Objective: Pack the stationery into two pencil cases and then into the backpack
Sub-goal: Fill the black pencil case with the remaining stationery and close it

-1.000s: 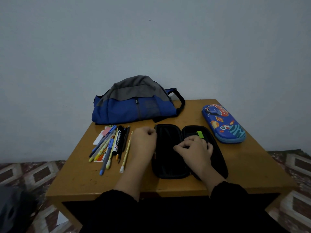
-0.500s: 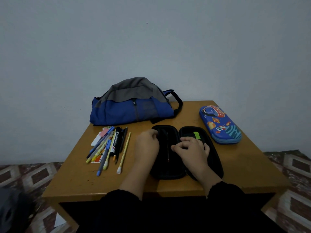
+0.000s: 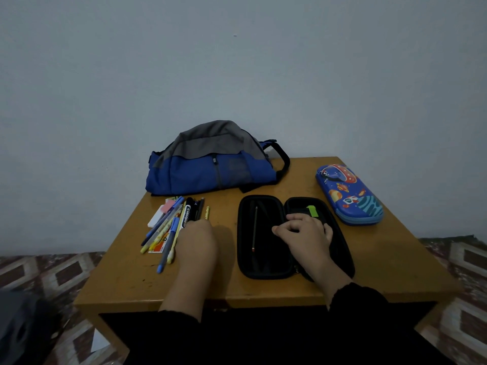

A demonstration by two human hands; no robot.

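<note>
Black pencil case under right hand (grip perhaps loose).

My left hand covers the near ends of the pens, and I can't see its fingers, so its grip is unclear. My right hand hides part of the black case. The marker label is too small to read.

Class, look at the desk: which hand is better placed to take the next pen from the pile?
Left. The left hand already lies at the pen pile, while the right hand rests on the open black pencil case, steadying it.
</note>
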